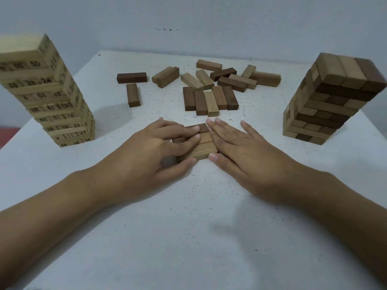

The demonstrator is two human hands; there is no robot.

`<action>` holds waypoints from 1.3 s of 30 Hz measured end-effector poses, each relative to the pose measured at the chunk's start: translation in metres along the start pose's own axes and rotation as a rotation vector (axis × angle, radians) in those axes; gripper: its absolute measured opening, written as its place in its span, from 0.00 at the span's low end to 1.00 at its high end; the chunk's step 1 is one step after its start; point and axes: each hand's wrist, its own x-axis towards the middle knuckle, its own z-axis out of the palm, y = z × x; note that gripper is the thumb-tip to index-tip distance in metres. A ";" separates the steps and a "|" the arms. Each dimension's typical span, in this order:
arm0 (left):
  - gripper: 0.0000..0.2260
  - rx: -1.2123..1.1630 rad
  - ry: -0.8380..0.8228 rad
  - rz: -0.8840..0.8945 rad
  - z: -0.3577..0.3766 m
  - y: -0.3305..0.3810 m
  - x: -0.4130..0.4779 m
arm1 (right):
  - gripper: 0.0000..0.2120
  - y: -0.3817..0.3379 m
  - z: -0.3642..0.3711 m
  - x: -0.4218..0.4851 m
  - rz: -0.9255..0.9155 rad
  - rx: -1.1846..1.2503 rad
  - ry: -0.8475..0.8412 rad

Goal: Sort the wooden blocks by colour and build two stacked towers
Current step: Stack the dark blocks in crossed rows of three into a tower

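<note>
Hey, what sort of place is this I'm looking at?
Probably a plain indoor room, likely a home, set up for a block game: a white speckled table against a bare pale wall, a pale numbered tower, a brown tower, and loose wooden blocks between them.

A white speckled table (188, 227) spreads before me, with a plain pale wall (209, 17) behind its far edge; a strip of red (8, 130) shows beyond its left edge
</note>
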 end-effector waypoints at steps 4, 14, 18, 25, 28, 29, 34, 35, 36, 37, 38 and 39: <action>0.21 -0.037 0.008 -0.006 0.000 -0.003 0.001 | 0.39 0.001 0.001 0.001 -0.007 0.007 -0.001; 0.22 -0.113 0.022 0.098 -0.004 -0.013 0.005 | 0.32 0.018 -0.007 -0.001 -0.098 0.411 0.268; 0.23 -0.130 0.021 0.115 -0.007 -0.016 0.007 | 0.24 0.016 -0.009 0.002 -0.144 0.422 0.295; 0.20 -0.183 0.095 0.178 -0.019 -0.006 0.015 | 0.18 0.012 -0.024 -0.012 -0.232 0.438 0.459; 0.20 -0.162 0.168 0.252 -0.034 0.005 0.028 | 0.18 0.010 -0.043 -0.023 -0.274 0.374 0.568; 0.20 -0.154 0.200 0.281 -0.039 0.010 0.034 | 0.18 0.011 -0.050 -0.028 -0.287 0.344 0.609; 0.20 -0.158 0.274 0.394 -0.062 0.031 0.073 | 0.19 0.022 -0.089 -0.051 -0.280 0.188 0.794; 0.20 -0.153 0.277 0.414 -0.065 0.035 0.082 | 0.19 0.026 -0.094 -0.055 -0.267 0.171 0.822; 0.19 -0.146 0.277 0.430 -0.067 0.040 0.092 | 0.19 0.030 -0.099 -0.060 -0.254 0.171 0.846; 0.19 -0.144 0.277 0.442 -0.068 0.044 0.101 | 0.19 0.034 -0.103 -0.064 -0.244 0.180 0.868; 0.19 -0.147 0.279 0.452 -0.068 0.048 0.110 | 0.18 0.040 -0.106 -0.068 -0.235 0.188 0.888; 0.19 -0.154 0.281 0.459 -0.067 0.052 0.120 | 0.18 0.045 -0.109 -0.072 -0.224 0.189 0.905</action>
